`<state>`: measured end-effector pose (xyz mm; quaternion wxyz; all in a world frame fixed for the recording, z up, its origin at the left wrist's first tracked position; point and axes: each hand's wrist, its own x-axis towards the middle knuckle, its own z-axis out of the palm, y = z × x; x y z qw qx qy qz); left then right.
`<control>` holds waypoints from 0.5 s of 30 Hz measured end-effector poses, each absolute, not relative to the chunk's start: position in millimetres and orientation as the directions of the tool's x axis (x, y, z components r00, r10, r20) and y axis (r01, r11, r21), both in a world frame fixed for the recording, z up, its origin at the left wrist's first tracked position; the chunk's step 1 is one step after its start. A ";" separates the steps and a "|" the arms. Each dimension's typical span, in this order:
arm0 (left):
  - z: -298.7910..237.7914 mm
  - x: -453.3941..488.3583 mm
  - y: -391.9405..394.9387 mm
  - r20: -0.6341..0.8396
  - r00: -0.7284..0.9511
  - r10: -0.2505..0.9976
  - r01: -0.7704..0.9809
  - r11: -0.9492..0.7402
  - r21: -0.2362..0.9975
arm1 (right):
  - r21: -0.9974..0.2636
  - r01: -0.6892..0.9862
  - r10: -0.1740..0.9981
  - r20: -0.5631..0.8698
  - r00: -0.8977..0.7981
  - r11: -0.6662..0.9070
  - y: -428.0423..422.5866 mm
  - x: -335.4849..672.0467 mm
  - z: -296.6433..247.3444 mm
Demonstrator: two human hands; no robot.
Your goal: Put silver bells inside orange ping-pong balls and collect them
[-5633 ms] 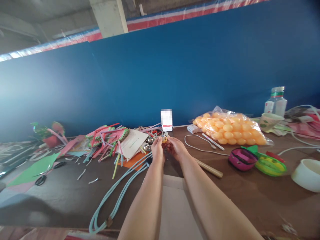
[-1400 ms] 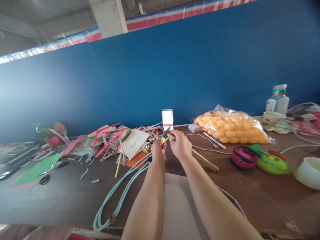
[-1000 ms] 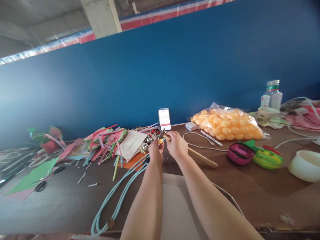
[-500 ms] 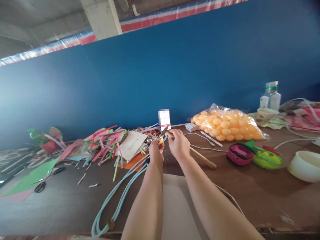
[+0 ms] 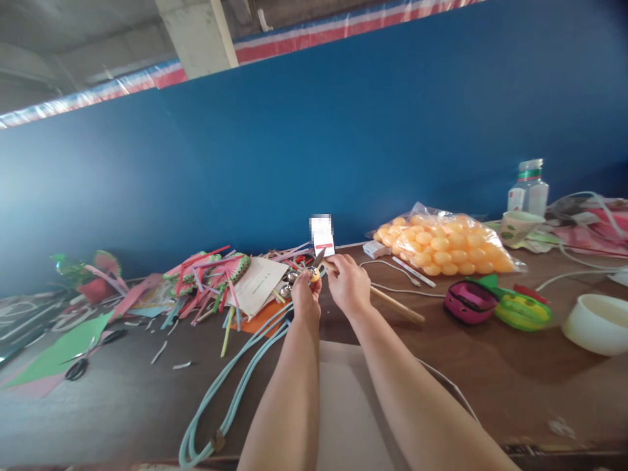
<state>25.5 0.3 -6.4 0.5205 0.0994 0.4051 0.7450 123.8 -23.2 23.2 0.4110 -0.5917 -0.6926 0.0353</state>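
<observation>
From my end, I watch 2 bare hands work over a brown surface (image 5: 510,405) that runs along a tall blue wall (image 5: 314,144); a pale pillar (image 5: 199,39) and a striped red, white and blue sheet (image 5: 294,46) show above it. The left hand (image 5: 306,296) has its fingers closed around a small yellow and silver ball (image 5: 314,275), held at the centre, in front of a lit phone (image 5: 324,244); the right hand (image 5: 348,282) has its fingers wrapped on the handle of a knife (image 5: 320,256); its blade is close by the ball, though I cannot tell if they touch.

Left of the hands, 2 silver balls (image 5: 286,290) lie near a heap of coloured strips (image 5: 209,278); farther left, scissors (image 5: 77,368) rest partly on green paper (image 5: 61,353); a pale blue cord (image 5: 229,386) loops nearer me. On the right I see a wooden stick (image 5: 397,305), a clear bag of orange balls (image 5: 449,248), a purple pouch (image 5: 468,313) and a white bowl (image 5: 596,327); a bottle (image 5: 532,193) stands behind a paper cup (image 5: 517,227).
</observation>
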 end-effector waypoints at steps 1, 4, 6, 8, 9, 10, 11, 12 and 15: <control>-6.3 25.4 0.1 -0.270 -0.435 0.859 -0.695 -0.129 0.708 | -0.532 0.792 0.851 0.524 0.028 0.301 -23.1 123.8 23.2; -6.3 25.2 0.0 -0.262 -0.425 0.866 -0.700 -0.131 0.702 | -0.531 0.788 0.851 0.525 0.019 0.310 -23.4 123.8 23.3; -6.1 25.1 0.1 -0.264 -0.423 0.867 -0.705 -0.131 0.697 | -0.537 0.784 0.843 0.537 0.033 0.312 -23.5 123.8 23.7; -5.8 25.1 0.4 -0.273 -0.421 0.865 -0.711 -0.128 0.691 | -0.539 0.784 0.844 0.535 0.035 0.309 -23.4 123.9 23.8; -5.6 25.1 0.5 -0.284 -0.419 0.862 -0.716 -0.122 0.687 | -0.538 0.785 0.850 0.527 0.030 0.306 -23.3 124.0 23.8; -5.3 25.1 0.6 -0.296 -0.417 0.859 -0.722 -0.115 0.682 | -0.538 0.787 0.856 0.517 0.025 0.302 -23.1 124.0 23.6; -5.0 25.1 0.7 -0.307 -0.415 0.856 -0.727 -0.109 0.678 | -0.537 0.788 0.859 0.511 0.020 0.301 -22.9 124.1 23.3; -4.7 25.1 0.6 -0.316 -0.412 0.855 -0.731 -0.103 0.674 | -0.537 0.788 0.858 0.513 0.020 0.302 -22.7 124.2 23.0; -3.1 25.3 -0.1 -0.322 -0.407 0.855 -0.744 -0.106 0.660 | -0.538 0.780 0.835 0.548 0.037 0.319 -22.3 124.4 22.0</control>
